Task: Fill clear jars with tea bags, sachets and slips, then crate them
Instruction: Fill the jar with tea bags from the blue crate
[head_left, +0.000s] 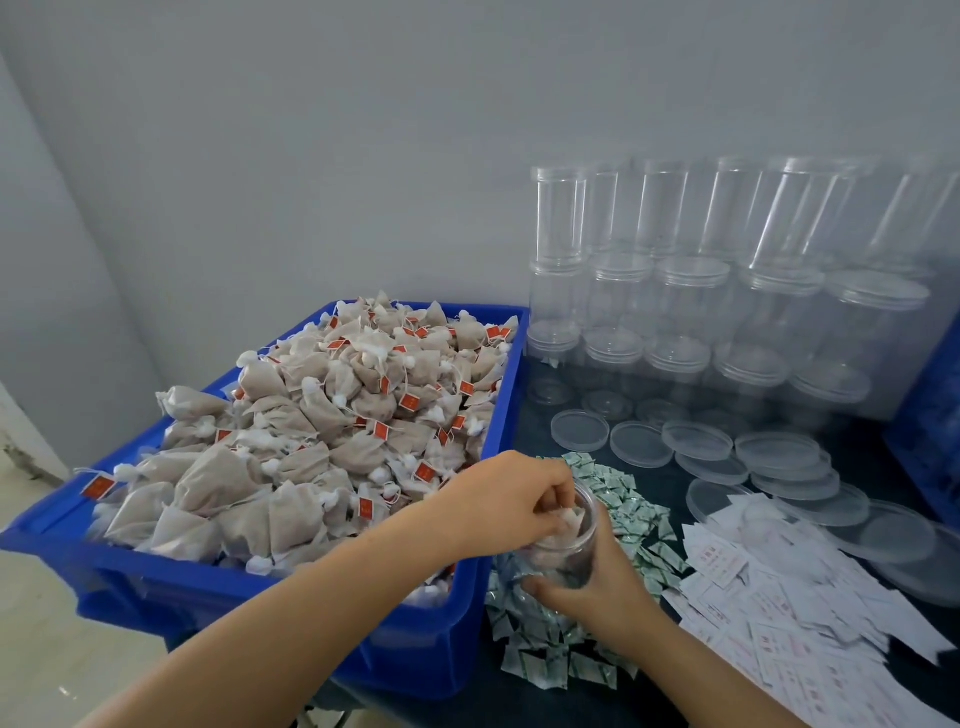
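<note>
Both hands (511, 499) at a clear jar (569, 545)

Soft, even, cool light; faint shadows; wide-angle bending at the edges; slight overall blur.

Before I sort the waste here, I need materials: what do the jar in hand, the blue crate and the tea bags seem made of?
Jar: clear rigid plastic by the look, glossy; the contents and the fingers show through its wall, though glass cannot be ruled out.
Blue crate: moulded plastic, smooth with a slight sheen.
Tea bags: thin matte filter mesh or paper, brownish filling showing through, with strings and red paper tags.
</note>
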